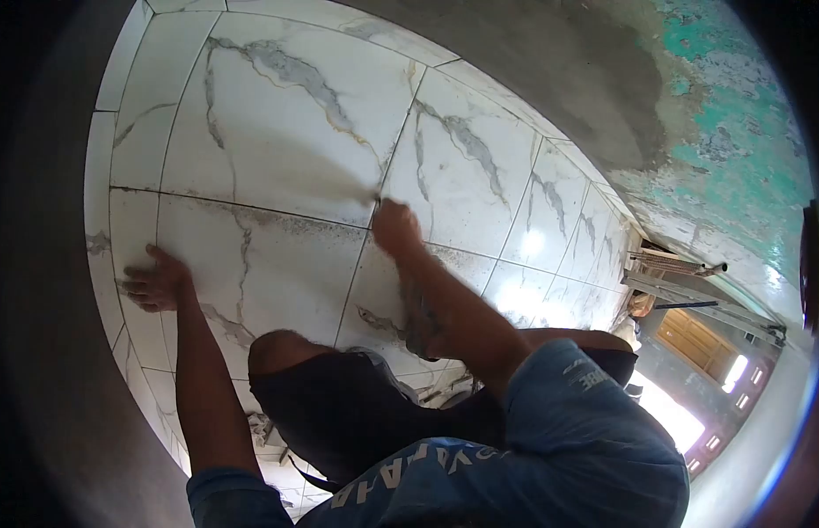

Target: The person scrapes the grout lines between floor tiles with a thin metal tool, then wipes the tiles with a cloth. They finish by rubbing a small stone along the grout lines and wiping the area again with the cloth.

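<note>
White marbled tiles (277, 158) with grey veins cover the floor, with dark joints between them. My right hand (397, 227) is closed at the crossing of two joints near the middle; a small dark tip shows just beyond its fingers, but what it grips is too small to name. Flat on the tiles at the left lies my left hand (154, 280), fingers spread, holding nothing. Dark gritty specks (295, 223) lie along the joint between the hands.
A bare grey and peeling green wall (735, 114) rises at the upper right. Metal poles (678, 264) and a wooden panel (695, 343) are at the right. My bent knee (282, 352) is near the lower middle. Narrow border tiles (100, 176) run along the left edge.
</note>
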### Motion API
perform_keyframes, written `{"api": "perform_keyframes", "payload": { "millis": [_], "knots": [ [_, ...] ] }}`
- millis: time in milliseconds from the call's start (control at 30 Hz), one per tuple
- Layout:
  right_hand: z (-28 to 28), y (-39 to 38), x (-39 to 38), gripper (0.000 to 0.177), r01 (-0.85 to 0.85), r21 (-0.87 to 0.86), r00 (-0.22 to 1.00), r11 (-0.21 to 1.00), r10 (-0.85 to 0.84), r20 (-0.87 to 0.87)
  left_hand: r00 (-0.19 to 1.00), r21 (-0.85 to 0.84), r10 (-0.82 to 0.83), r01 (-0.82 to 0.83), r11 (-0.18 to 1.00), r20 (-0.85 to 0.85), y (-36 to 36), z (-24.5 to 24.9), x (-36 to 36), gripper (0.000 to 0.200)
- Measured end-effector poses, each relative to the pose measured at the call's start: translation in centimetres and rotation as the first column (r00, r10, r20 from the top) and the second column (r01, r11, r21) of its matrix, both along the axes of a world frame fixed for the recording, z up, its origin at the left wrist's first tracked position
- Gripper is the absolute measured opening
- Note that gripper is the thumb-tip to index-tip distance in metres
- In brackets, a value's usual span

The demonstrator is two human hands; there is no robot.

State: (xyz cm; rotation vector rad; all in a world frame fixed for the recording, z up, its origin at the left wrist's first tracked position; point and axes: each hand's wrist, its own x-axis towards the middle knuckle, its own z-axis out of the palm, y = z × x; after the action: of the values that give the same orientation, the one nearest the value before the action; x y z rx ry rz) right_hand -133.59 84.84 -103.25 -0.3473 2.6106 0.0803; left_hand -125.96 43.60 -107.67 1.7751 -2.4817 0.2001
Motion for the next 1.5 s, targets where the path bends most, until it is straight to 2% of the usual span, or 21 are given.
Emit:
{"api": "perform_keyframes", "payload": {
  "millis": [67, 133, 200, 233, 267, 300, 333, 367, 400, 533, 767, 933, 967, 1033, 1133, 1200, 1233, 1267, 1367, 1433, 1500],
  "knots": [
    [1.7, -0.3, 2.8, 0.012, 0.082, -0.039, 0.995, 0.996, -0.08, 0.065, 1.0, -0.013, -0.003, 0.003, 1.0, -0.006, 0.1, 0.0, -0.1, 0.08],
    [4.7, -1.0, 3.2, 0.016, -0.148, -0.069, 0.916, 0.987, 0.163, 0.366, 1.0, -0.009, -0.025, 0.025, 1.0, -0.013, -0.1, 0.0, 0.0, 0.08],
    [0.9, 2.3, -0.1, 0.012, -0.059, -0.142, 0.997, 0.988, 0.051, -0.061, 0.999, -0.01, -0.033, 0.033, 0.999, -0.012, 0.0, -0.1, 0.3, 0.08],
    [2.5, 2.3, -4.5, 0.01, -0.231, 0.062, 0.953, 0.971, 0.239, -0.188, 0.999, -0.004, -0.037, 0.037, 0.999, -0.023, 0.1, 0.0, 0.3, 0.081],
    [1.9, 3.1, -8.5, 0.017, -0.207, -0.027, 0.902, 0.978, 0.18, -0.392, 0.998, -0.001, -0.039, 0.039, 0.999, -0.04, 0.0, 0.1, 0.0, 0.081],
    [1.7, 3.2, -12.3, 0.024, -0.117, -0.075, 0.909, 0.99, 0.077, -0.409, 0.999, -0.004, -0.036, 0.036, 0.999, -0.036, 0.0, 0.1, -0.2, 0.081],
    [-0.3, 3.8, -15.6, 0.03, 0.147, -0.151, 0.942, 0.978, -0.185, -0.279, 0.998, 0.016, -0.033, 0.034, 0.999, -0.048, 0.0, 0.2, -0.1, 0.082],
    [4.1, 1.2, -17.1, 0.031, 0.263, -0.199, 0.935, 0.944, -0.3, -0.189, 0.998, 0.037, -0.031, 0.033, 0.999, -0.059, 0.1, 0.3, 0.0, 0.083],
    [2.7, 1.4, -18.8, 0.026, 0.426, -0.137, 0.893, 0.894, -0.44, -0.093, 0.998, 0.037, -0.03, 0.032, 0.999, -0.05, 0.2, 0.5, -0.1, 0.083],
    [4.1, -0.6, -17.5, 0.029, 0.574, -0.167, 0.808, 0.802, -0.587, -0.047, 0.998, 0.049, -0.021, 0.024, 0.998, -0.067, 0.1, 0.2, 0.0, 0.084],
    [2.7, -0.4, -13.4, 0.025, 0.566, -0.171, 0.815, 0.807, -0.578, -0.03, 0.997, 0.077, 0.012, -0.006, 0.997, -0.076, 0.2, 0.4, -0.3, 0.086],
    [-1.8, 0.8, 0.1, 0.016, 0.03, -0.055, 0.996, 0.998, -0.034, -0.078, 0.994, 0.084, 0.004, 0.005, 0.996, -0.107, 0.2, 0.5, -0.3, 0.086],
    [2.8, -2.1, 2.4, 0.014, 0.226, -0.065, 0.972, 0.972, -0.229, -0.045, 0.992, 0.078, -0.013, 0.023, 0.997, -0.122, 0.3, 0.5, -0.1, 0.086],
    [3.0, -1.2, 6.6, 0.013, -0.207, -0.092, 0.971, 0.974, 0.216, 0.105, 0.993, 0.085, -0.007, 0.017, 0.996, -0.119, 0.2, 0.6, -0.3, 0.086],
    [4.7, -1.3, 7.7, 0.018, -0.261, -0.12, 0.906, 0.958, 0.286, 0.313, 0.994, 0.08, -0.012, 0.02, 0.997, -0.106, 0.3, 0.6, -0.5, 0.086],
    [5.5, -0.9, 4.4, 0.016, -0.108, -0.041, 0.994, 0.993, 0.107, -0.023, 0.997, 0.067, -0.019, 0.024, 0.997, -0.077, 0.3, 0.4, 0.1, 0.086],
    [6.0, -1.6, 1.6, 0.02, 0.251, -0.175, 0.968, 0.952, -0.247, 0.044, 0.997, 0.07, -0.022, 0.027, 0.997, -0.08, 0.3, 0.4, 0.1, 0.086],
    [8.4, -3.0, -0.6, 0.027, 0.383, -0.225, 0.924, 0.896, -0.377, 0.069, 0.996, 0.07, -0.024, 0.03, 0.997, -0.091, 0.2, 0.5, -0.2, 0.086],
    [6.4, -3.4, -1.4, 0.025, 0.517, -0.142, 0.856, 0.844, -0.513, 0.067, 0.996, 0.072, -0.012, 0.019, 0.997, -0.094, 0.3, 0.7, -0.4, 0.085],
    [5.0, -3.2, 0.9, 0.021, 0.541, -0.136, 0.841, 0.83, -0.534, 0.086, 0.995, 0.058, -0.026, 0.032, 0.998, -0.1, 0.0, 0.2, -0.2, 0.085],
    [1.3, -1.8, 5.7, 0.021, 0.131, -0.06, 0.99, 0.99, -0.134, -0.046, 0.993, 0.047, -0.04, 0.045, 0.998, -0.109, 0.1, -0.2, 0.0, 0.085]
  ]
}}
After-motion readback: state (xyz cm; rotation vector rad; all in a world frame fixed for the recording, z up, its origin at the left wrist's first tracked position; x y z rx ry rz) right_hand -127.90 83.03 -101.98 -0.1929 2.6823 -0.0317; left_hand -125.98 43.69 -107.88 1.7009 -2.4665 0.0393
